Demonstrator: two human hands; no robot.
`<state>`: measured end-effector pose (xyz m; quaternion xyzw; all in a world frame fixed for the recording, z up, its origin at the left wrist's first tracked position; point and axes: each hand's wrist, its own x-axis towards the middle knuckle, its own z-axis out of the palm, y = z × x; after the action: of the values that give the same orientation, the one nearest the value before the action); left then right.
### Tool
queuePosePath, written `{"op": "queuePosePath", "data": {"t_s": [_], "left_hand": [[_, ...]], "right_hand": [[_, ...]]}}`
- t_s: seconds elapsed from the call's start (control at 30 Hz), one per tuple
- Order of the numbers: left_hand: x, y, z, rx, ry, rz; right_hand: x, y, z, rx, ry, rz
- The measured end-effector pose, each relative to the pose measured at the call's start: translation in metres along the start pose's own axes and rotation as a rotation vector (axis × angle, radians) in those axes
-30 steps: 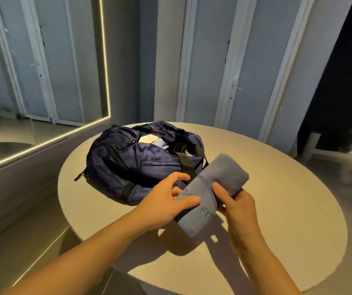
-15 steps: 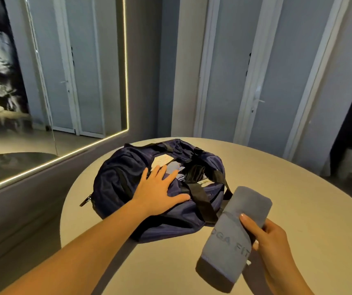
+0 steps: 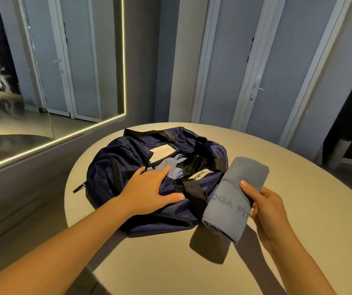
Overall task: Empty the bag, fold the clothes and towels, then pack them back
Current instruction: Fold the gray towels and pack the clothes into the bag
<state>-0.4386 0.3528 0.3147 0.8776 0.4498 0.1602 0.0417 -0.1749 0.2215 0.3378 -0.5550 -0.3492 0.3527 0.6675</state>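
Strap (image 3: 190, 187) over bag (image 3: 111, 173) rim (mirror (image 3: 43, 86) left)

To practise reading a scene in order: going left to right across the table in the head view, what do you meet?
In order: black zip pull, left hand flat on the navy fabric duffel bag, black webbing strap, rolled grey towel, right hand gripping that towel.

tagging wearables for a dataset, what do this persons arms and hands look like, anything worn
Left forearm and right forearm are bare to the frame edge: no sleeves, gloves, watch or bracelets. The left hand wears nothing visible. The right hand has what looks like a thin ring on one finger.
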Motion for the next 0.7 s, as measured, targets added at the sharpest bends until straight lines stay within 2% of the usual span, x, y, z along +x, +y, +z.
{"op": "queuePosePath", "data": {"t_s": [0.27, 0.4, 0.5, 0.57, 0.67, 0.7], "left_hand": [[-0.079, 0.004, -0.028, -0.036, -0.090, 0.094], [-0.103, -0.004, -0.038, -0.028, -0.139, 0.181], [-0.106, 0.000, -0.049, -0.011, -0.184, 0.204], [-0.095, 0.014, -0.059, 0.005, -0.127, 0.175], [-0.074, 0.039, -0.061, 0.030, 0.103, 0.212], [-0.069, 0.045, -0.058, 0.023, 0.135, 0.221]], "right_hand": [[-0.007, -0.032, 0.041, -0.096, -0.014, -0.198], [-0.010, -0.016, 0.029, -0.307, 0.071, -0.263], [-0.014, 0.003, 0.010, -0.484, 0.121, -0.234], [-0.016, 0.008, 0.000, -0.561, 0.111, -0.200], [-0.017, 0.003, -0.004, -0.625, 0.092, -0.175], [-0.016, -0.001, -0.003, -0.591, 0.086, -0.158]]}}
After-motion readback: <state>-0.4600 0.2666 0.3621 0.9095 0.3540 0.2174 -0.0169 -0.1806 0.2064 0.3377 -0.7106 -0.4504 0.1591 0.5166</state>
